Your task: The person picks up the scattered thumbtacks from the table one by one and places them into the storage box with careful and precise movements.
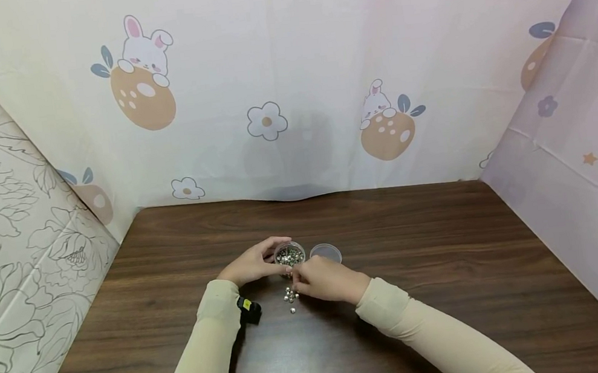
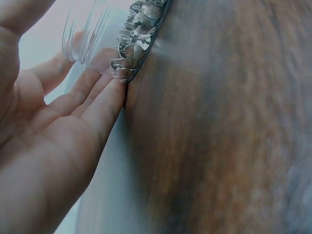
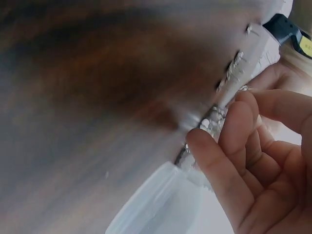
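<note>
A clear round jar holds many small silver metal pieces; their exact kind cannot be told. My left hand grips the jar from its left side, thumb near the front and fingers behind. Just to the right of the jar, my right hand has its thumb and index finger brought together. At those fingertips, in the right wrist view, a small shiny metal piece shows, partly hidden by the fingers. Several loose silver pieces lie on the table in front of the jar.
A clear round lid lies right of the jar, partly behind my right hand. The dark wood table reaches back to a printed cloth backdrop. A black strap device with a yellow mark is at my left wrist.
</note>
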### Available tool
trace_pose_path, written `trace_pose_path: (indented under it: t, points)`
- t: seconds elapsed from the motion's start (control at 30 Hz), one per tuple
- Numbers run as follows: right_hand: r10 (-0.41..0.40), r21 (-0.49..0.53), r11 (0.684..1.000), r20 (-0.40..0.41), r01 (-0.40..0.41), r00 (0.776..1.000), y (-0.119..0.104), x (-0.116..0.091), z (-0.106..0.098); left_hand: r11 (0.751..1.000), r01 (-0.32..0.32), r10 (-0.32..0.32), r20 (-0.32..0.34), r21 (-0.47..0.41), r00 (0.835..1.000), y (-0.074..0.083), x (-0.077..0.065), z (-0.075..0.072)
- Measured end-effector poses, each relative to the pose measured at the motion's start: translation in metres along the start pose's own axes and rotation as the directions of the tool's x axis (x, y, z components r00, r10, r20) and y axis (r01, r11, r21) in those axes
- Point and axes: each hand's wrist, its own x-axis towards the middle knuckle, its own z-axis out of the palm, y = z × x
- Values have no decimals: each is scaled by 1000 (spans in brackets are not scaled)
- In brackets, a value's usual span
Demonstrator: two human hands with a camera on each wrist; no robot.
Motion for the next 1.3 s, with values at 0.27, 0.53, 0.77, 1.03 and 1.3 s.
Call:
trace_pose_path:
  t: [0.27,0.53,0.77,1.03,1.3]
  points:
    - [-2,-15,1000,-85,1,996,7,-2,-14,1000,-1,1,22,-21,1000,3,0,-1]
    - [88,39,996,-115,-84,989,12,-2,-22,1000,10,-9,-9,27,1000,-17,7,-2]
    - [150,44,988,-164,-145,975,17,4,-22,999,36,-35,-19,28,999,-16,7,0]
    - [175,81,983,-184,-163,967,21,11,-22,997,52,-51,-34,56,998,-15,7,0]
    - [161,59,987,-214,-152,963,24,18,-23,995,53,-50,-42,81,998,-15,7,0]
